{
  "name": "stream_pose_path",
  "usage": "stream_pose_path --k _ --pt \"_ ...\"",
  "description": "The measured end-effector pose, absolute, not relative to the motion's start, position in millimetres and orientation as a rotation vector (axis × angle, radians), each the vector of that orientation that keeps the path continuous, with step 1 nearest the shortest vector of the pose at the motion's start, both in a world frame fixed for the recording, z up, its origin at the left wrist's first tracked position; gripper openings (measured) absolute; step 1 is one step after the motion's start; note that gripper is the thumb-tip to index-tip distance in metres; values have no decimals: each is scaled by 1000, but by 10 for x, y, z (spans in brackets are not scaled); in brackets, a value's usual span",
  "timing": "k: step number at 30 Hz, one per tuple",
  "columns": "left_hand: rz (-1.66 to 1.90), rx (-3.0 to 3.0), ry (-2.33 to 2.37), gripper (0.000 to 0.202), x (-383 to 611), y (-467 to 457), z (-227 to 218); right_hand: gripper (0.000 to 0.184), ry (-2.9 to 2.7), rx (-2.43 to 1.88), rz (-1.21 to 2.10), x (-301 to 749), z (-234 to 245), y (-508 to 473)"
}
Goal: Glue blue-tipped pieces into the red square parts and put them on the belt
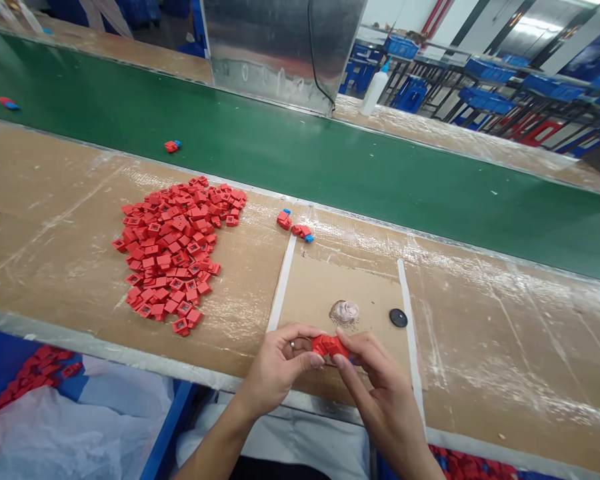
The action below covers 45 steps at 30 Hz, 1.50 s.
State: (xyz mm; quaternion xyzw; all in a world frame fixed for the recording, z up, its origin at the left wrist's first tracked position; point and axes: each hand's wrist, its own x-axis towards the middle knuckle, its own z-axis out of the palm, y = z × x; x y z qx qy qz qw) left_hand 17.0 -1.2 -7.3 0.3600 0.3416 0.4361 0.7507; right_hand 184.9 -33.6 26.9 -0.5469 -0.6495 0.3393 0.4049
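My left hand (pixel 277 368) and my right hand (pixel 375 390) together pinch a red plastic part (pixel 329 345) above a tan cardboard pad (pixel 340 287). Fingers hide much of the part, and a trace of blue shows at its right end. Just beyond my hands lie a translucent pinkish-white coil (pixel 344 312) and a black round disc (pixel 398 318). Two red parts with blue ends (pixel 283 220) rest past the pad. A large heap of red square plastic pieces (pixel 173 250) lies to the left on the cardboard-covered bench (pixel 70 200).
A green conveyor belt (pixel 300 147) runs behind the bench, carrying red-and-blue parts (pixel 171 146). A metal panel (pixel 280 53) and a white bottle (pixel 375 90) stand beyond it. A blue bin with red pieces and plastic sheeting (pixel 35 377) sits below left.
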Motion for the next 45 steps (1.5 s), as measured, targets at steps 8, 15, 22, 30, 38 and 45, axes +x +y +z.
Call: stream_pose_path --k 8,15,22,30,38,45 --pt "960 920 755 18 158 7 6 20 -1819 -1360 779 1849 246 -360" --pt "995 958 783 23 154 -44 -33 32 -1721 -1256 609 1839 155 -404" --pt "852 1186 877 45 170 -114 -62 52 -1816 -1153 356 1975 65 -516" --pt "822 1476 871 27 151 -84 -36 53 -1786 -1128 320 2053 -90 -577" --pt "711 1459 954 26 191 -49 44 37 -1715 -1281 448 2035 -45 -486" --pt "574 1343 927 18 230 41 101 19 -1584 -1316 770 2039 -112 -446"
